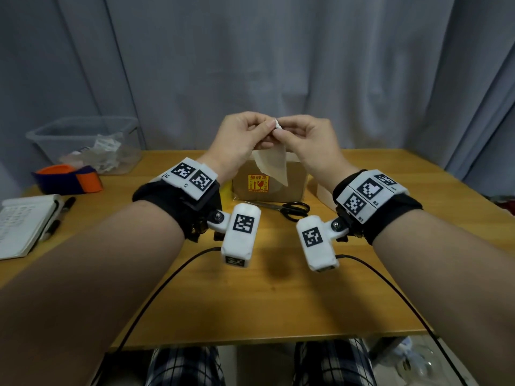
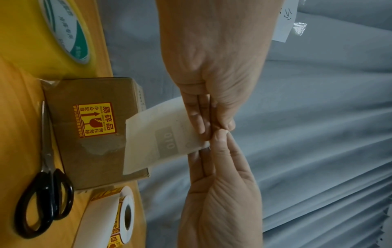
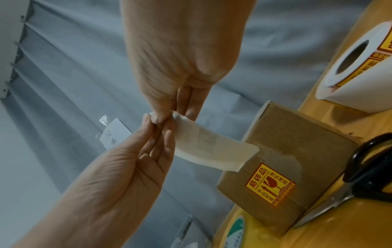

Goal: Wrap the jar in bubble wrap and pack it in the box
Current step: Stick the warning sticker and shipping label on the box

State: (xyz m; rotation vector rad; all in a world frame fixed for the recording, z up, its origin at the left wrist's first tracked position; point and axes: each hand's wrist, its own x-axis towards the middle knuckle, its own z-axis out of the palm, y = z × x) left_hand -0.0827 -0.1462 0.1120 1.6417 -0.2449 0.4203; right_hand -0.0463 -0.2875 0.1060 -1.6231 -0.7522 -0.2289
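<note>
A closed brown cardboard box (image 1: 296, 182) (image 2: 95, 159) (image 3: 297, 151) with a yellow fragile sticker stands at the middle back of the table. Both hands are raised above it, fingertips together. My left hand (image 1: 245, 135) (image 2: 214, 120) (image 3: 131, 164) and right hand (image 1: 303, 135) (image 2: 220, 176) (image 3: 169, 104) each pinch the top corner of a pale paper label (image 1: 274, 165) (image 2: 161, 139) (image 3: 212, 151), which hangs down in front of the box. The jar is not visible in any view.
Black scissors (image 1: 289, 210) lie in front of the box. A yellow tape roll (image 2: 53, 33) sits left of it, a sticker roll (image 2: 118, 218) right. A clear bin (image 1: 83, 140) with crumpled wrap, a notebook (image 1: 22, 224) and pens occupy the table's left side.
</note>
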